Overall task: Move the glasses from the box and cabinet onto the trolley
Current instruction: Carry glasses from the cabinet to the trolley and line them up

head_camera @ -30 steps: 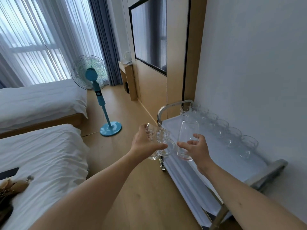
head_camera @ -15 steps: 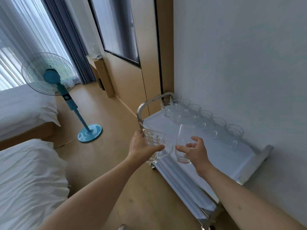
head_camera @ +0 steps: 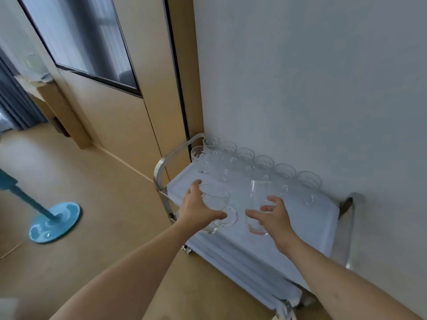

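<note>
Both hands have come forward over the trolley (head_camera: pixel 323 218), and the fan's round head has slid out of sight, so only its blue base (head_camera: pixel 55 221) shows on the floor.

The handled glass mug (head_camera: pixel 217 207) sits in the left hand (head_camera: pixel 198 210). It tilts a little, mouth up and away from the person, and its handle sticks out to the right. The left grip is curled round the mug: thumb on the near side, fingers behind it.

The tall glass (head_camera: pixel 260 200) is in the right hand (head_camera: pixel 275 218). It stands almost straight up and down, its long side running from a heavy bottom near the palm up to an open mouth. The right fingers are spread loosely, with the thumb on the glass's left side. The glass seems to be held, but how tight the grip is cannot be seen.

Both glasses hang above the near half of the trolley's white top. At the far side, a row of clear glasses (head_camera: pixel 263 162) stands close to the white wall (head_camera: pixel 323 88), mouths up. A curved metal handle (head_camera: pixel 161 165) rises at the trolley's left end. Past it are a wooden panel (head_camera: pixel 120 125) and a dark screen (head_camera: pixel 87 42).
</note>
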`<state>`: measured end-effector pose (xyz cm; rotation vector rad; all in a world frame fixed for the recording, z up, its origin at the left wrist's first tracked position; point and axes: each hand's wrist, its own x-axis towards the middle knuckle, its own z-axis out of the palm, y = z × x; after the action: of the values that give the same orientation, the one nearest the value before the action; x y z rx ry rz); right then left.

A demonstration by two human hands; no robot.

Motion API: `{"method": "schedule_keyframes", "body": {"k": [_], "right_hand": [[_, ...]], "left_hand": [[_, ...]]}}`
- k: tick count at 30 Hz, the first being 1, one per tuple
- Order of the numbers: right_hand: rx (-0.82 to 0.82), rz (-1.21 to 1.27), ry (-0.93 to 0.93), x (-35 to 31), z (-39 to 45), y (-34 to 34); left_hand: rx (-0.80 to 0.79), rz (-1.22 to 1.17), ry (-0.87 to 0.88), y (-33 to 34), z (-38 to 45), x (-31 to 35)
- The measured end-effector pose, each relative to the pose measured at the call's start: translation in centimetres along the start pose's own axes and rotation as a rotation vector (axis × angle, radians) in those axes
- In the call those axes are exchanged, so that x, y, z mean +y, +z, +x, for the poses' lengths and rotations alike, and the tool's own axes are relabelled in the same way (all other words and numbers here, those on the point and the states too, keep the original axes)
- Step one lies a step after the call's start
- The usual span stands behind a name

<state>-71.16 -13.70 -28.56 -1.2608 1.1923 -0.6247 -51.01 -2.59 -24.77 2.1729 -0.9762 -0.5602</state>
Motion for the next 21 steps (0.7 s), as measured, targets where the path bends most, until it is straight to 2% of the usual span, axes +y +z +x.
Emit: {"method": "schedule_keyframes", "body": {"k": [4, 12, 21], "right_hand": [[0.084, 0.035, 0.016, -0.4, 1.3, 2.2], [0.215, -0.046, 0.017, 0.0, 2.7, 4.4], [0.298, -0.058, 0.01, 0.4, 8.0, 3.0]], "left_hand": [[-0.102, 0.011, 0.069, -0.5, 4.0, -1.0], [-0.261, 0.027, 0.23, 1.1, 9.3, -1.2], [-0.391, 0.251, 0.364, 4.6, 14.8, 0.4]]}}
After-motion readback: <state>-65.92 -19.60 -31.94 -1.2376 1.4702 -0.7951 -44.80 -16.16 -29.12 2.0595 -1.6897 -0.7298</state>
